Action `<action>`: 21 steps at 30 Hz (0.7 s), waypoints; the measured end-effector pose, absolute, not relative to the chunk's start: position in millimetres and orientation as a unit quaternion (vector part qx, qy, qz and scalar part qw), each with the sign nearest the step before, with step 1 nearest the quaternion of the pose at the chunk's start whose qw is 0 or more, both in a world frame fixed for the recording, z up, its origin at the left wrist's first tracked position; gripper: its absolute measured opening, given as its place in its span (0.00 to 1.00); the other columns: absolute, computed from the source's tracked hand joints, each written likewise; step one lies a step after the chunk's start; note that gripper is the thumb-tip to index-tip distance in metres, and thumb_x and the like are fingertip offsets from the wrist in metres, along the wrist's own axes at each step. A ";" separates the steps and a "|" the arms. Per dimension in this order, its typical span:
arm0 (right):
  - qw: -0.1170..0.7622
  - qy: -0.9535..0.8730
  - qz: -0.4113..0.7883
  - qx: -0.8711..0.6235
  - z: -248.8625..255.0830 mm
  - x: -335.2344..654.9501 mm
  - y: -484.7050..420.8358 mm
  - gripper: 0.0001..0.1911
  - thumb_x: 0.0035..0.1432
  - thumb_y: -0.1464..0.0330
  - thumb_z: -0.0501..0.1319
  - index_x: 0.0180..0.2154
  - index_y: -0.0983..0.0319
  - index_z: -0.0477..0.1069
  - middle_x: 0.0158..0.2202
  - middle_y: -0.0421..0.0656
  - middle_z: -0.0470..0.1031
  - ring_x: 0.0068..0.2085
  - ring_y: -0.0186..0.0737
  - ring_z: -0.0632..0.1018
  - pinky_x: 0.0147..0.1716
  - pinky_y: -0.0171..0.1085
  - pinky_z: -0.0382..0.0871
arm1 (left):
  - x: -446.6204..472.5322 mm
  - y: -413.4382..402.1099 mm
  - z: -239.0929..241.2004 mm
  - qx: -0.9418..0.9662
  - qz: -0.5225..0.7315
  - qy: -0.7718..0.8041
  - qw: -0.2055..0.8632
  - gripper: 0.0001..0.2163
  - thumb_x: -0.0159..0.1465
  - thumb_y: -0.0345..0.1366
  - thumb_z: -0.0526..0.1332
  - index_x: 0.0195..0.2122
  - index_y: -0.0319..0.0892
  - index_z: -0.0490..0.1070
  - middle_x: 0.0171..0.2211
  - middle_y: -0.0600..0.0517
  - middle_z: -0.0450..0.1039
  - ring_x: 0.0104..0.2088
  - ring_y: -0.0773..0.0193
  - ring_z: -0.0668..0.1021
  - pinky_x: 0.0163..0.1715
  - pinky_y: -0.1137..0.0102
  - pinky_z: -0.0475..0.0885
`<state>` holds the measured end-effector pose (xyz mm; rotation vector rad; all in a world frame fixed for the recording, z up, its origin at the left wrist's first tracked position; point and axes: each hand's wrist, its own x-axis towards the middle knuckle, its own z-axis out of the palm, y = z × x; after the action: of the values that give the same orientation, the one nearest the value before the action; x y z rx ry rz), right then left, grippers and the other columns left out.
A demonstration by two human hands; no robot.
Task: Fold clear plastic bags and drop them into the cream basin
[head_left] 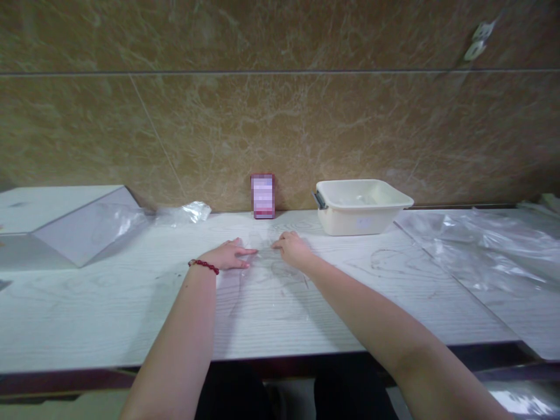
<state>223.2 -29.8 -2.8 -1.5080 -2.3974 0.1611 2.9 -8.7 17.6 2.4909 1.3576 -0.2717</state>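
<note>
A clear plastic bag [273, 286] lies flat on the white wood-grain table in front of me, its outline faint against the surface. My left hand [230, 255], with a red bead bracelet [204, 266] at the wrist, rests at the bag's upper left part, fingers spread and stretched out. Opposite it, my right hand [294, 249] touches the bag's upper right part. Its fingers are slightly bent and apart, with the fingertips on the film. Between the two hands the film looks wrinkled.
A phone [263, 197] with a blurred screen leans on the marbled wall. Right of it stands a cream plastic bin [354, 221] with a grey handle. A white box [83, 233] and crumpled plastic [184, 213] are at left; plastic sheets [485, 245] lie at right.
</note>
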 end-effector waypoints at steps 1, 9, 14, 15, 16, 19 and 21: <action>0.144 -0.835 0.060 -0.528 -3.0 223.3 -29.9 0.18 0.49 0.76 0.50 0.38 0.54 0.70 0.38 0.44 0.65 0.41 0.38 0.63 0.40 0.34 0.57 | 2.6 -8.7 17.8 0.865 -0.097 0.470 0.147 0.25 0.51 0.53 0.51 0.51 0.58 0.56 0.49 0.50 0.57 0.49 0.52 0.62 0.47 0.64 0.54; 0.133 -0.837 0.066 -0.527 1.5 221.2 -31.0 0.21 0.47 0.79 0.49 0.40 0.57 0.70 0.37 0.44 0.67 0.40 0.36 0.65 0.40 0.33 0.57 | 2.0 -10.0 20.2 0.861 -0.104 0.474 0.154 0.25 0.51 0.52 0.51 0.51 0.57 0.56 0.53 0.50 0.54 0.52 0.50 0.57 0.49 0.62 0.51; 0.112 -0.835 0.070 -0.534 1.2 222.9 -26.8 0.18 0.47 0.78 0.51 0.36 0.56 0.72 0.36 0.44 0.69 0.40 0.36 0.66 0.40 0.33 0.57 | 0.3 -9.1 20.1 0.847 -0.129 0.492 0.154 0.27 0.51 0.53 0.51 0.52 0.57 0.53 0.55 0.50 0.50 0.53 0.48 0.55 0.49 0.60 0.50; 0.113 -0.832 0.072 -0.539 -0.2 224.0 -25.1 0.18 0.47 0.78 0.51 0.36 0.56 0.72 0.36 0.44 0.69 0.40 0.36 0.66 0.40 0.32 0.57 | 0.0 -9.1 20.6 0.846 -0.135 0.492 0.155 0.27 0.50 0.54 0.51 0.52 0.57 0.53 0.55 0.50 0.49 0.54 0.47 0.54 0.49 0.60 0.50; 0.114 -0.830 0.073 -0.541 -1.7 225.2 -23.4 0.18 0.48 0.77 0.51 0.37 0.55 0.72 0.37 0.43 0.69 0.40 0.36 0.66 0.40 0.32 0.57 | -0.2 -9.4 21.3 0.845 -0.140 0.491 0.156 0.28 0.50 0.54 0.51 0.53 0.57 0.52 0.56 0.50 0.49 0.54 0.46 0.54 0.49 0.59 0.49; 0.116 -0.829 0.074 -0.542 -5.7 228.6 -19.4 0.18 0.48 0.77 0.51 0.37 0.54 0.72 0.37 0.42 0.69 0.40 0.36 0.66 0.40 0.32 0.57 | 0.1 -10.8 24.4 0.846 -0.151 0.488 0.155 0.28 0.50 0.54 0.51 0.53 0.58 0.51 0.56 0.50 0.46 0.54 0.45 0.52 0.49 0.58 0.49; 0.122 -0.831 0.070 -0.539 -6.3 230.0 -18.3 0.18 0.48 0.77 0.51 0.36 0.54 0.72 0.37 0.42 0.69 0.40 0.36 0.66 0.40 0.32 0.57 | 0.6 -11.7 26.2 0.848 -0.154 0.483 0.152 0.27 0.51 0.54 0.51 0.53 0.58 0.51 0.56 0.50 0.47 0.54 0.46 0.53 0.49 0.59 0.49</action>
<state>230.0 -18.3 -6.3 -1.5729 -2.4243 0.2041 0.6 -11.7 26.2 2.4343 1.3861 -0.4411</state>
